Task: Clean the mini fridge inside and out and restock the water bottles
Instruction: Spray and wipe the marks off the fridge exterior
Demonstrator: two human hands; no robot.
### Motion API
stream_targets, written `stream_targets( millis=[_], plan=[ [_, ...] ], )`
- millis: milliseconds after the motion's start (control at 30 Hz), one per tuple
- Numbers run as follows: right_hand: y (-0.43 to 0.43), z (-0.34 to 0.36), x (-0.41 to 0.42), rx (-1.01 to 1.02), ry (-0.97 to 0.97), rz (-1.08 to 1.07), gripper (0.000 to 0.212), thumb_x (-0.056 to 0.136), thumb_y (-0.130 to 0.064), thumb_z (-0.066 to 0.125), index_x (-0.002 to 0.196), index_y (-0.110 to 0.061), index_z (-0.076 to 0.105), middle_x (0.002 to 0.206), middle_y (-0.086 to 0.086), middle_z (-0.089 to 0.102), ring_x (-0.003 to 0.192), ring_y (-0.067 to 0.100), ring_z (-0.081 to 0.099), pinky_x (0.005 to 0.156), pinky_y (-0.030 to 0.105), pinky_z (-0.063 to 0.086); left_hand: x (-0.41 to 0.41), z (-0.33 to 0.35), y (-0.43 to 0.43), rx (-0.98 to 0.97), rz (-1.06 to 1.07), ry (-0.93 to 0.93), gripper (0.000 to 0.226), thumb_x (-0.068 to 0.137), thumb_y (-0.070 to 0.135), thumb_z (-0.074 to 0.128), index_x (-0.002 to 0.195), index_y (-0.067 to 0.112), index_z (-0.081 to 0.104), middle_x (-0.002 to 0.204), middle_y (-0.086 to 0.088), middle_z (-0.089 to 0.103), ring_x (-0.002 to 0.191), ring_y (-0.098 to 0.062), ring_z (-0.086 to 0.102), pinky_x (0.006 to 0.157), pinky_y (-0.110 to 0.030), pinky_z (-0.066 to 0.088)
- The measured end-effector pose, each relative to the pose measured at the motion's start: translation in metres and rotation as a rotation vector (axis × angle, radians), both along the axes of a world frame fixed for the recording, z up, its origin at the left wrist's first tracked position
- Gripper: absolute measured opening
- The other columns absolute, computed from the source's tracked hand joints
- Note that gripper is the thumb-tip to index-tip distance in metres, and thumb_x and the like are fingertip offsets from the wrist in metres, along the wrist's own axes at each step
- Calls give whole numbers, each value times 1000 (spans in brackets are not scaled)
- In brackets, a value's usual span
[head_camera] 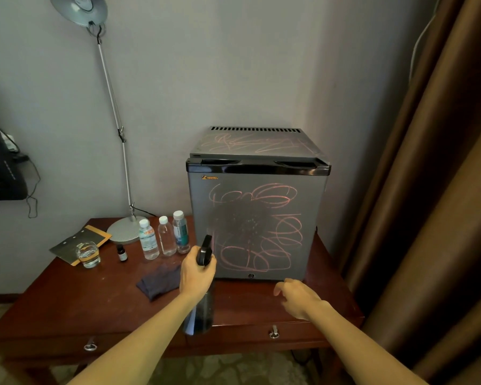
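The grey mini fridge [257,218] stands at the centre right of the frame on a dark wooden table [67,301], its door closed and pink scribbles covering both the door and the top. Just in front of the door's lower left, the left hand [197,273] grips a dark spray bottle [203,315], with the nozzle facing the door. The right hand [297,297] hovers over the table near the fridge's lower right corner, fingers loosely spread and holding nothing. Three water bottles [166,240] stand upright just left of the fridge, with a dark cloth [159,282] lying in front of them. Further left are a small dropper bottle [122,253], a glass of water [88,255] and a lamp base [122,232].
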State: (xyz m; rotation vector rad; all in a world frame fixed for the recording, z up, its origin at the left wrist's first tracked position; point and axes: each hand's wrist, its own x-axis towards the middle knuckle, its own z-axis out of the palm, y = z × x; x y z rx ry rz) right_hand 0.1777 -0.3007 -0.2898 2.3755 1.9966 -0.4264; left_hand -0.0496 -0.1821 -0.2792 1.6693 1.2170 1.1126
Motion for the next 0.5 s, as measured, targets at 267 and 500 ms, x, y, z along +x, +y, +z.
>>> stream_targets(
  millis=[267,500],
  plan=[
    [-19,-1,9,10,40,-43,35,93,-13,46,126,-20,55,129,6,50,118,24,51,95,33,46,58,8,-24,10,-304,-16,6,88,19,63,91,23,60,68,-3,58,63,-21,59,60,-36,48],
    [-45,0,25,7,63,-124,34,91,-14,48,123,-21,56,126,6,51,117,25,51,95,33,45,106,14,-41,-24,-351,17,17,86,12,62,87,28,57,71,-9,59,67,-30,60,62,-42,50]
  ],
)
